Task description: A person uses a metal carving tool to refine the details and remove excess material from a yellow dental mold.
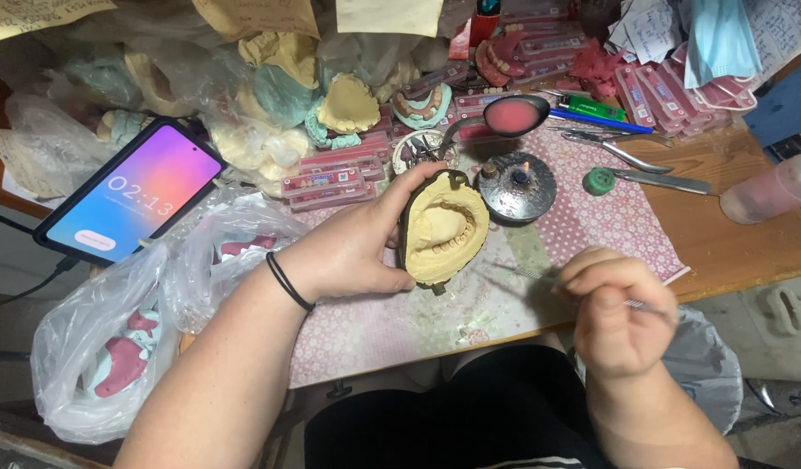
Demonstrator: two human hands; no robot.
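A wooden table point(748, 252) carries a pink patterned cloth point(609, 226) and is crowded at the back with pale plaster casts point(348, 104) and flat pink boxes point(331, 182). On the left edge, clear plastic bags point(96, 347) hold pink and white pieces, and a phone point(131, 193) with a lit screen leans above them.

The left hand point(352, 247), a black band point(289, 282) on its wrist, grasps a yellow dental mould point(444, 227) set in a dark frame, holding it just above the cloth near the table's front edge, with its open side turned up so the row of teeth shows. The fingers wrap around its left side and the thumb lies along the lower edge.

The right hand point(617, 317) is closed around a thin metal tool point(539, 278), whose blurred tip points towards the mould but stays apart from it.

Behind the mould sits a small round burner point(515, 187) with a tiny flame. Beside it lie a spoon with pink wax point(515, 115), metal pliers point(617, 152), a green cap point(600, 181) and a blue pen point(600, 122).
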